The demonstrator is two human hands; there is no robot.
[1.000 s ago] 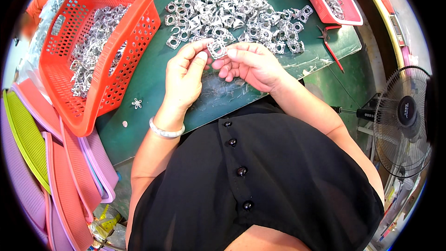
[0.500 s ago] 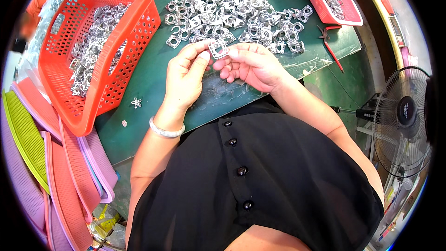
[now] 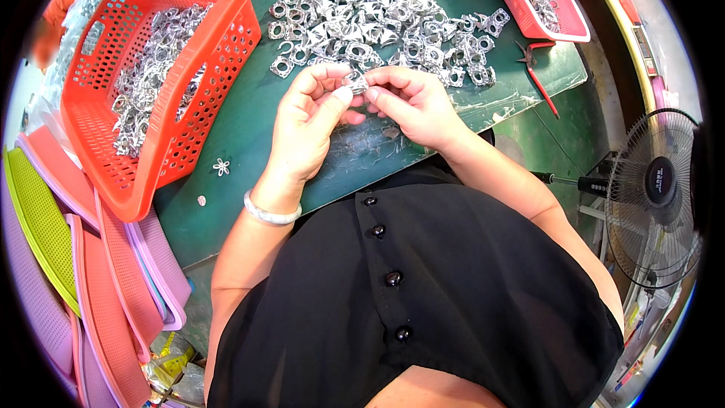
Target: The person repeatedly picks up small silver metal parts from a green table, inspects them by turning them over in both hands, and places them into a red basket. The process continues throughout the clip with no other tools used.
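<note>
A small silvery metal part [image 3: 356, 83] with an open middle is pinched between my two hands, just above the near edge of the table. My left hand [image 3: 308, 115] grips its left side between thumb and fingers, and a pale bangle circles that wrist. On its other side, my right hand [image 3: 417, 106] closes thumb and fingertips on it. The fingers cover much of the part. Right behind my hands spreads a heap of similar silvery metal parts [image 3: 362, 11] with round and square openings.
At left a red perforated basket [image 3: 170, 125] holds many such parts; a pink tray [image 3: 570, 30] at far right holds more. Red-handled pliers [image 3: 540, 83] lie at the right edge of the green table [image 3: 249, 204]. Stacked plastic baskets [image 3: 98, 295] lean at lower left; a fan [image 3: 653, 189] stands right.
The metal part has been turned, from showing its square opening face-on to a tilted, narrower side. My right fingers have curled in closer around it.
</note>
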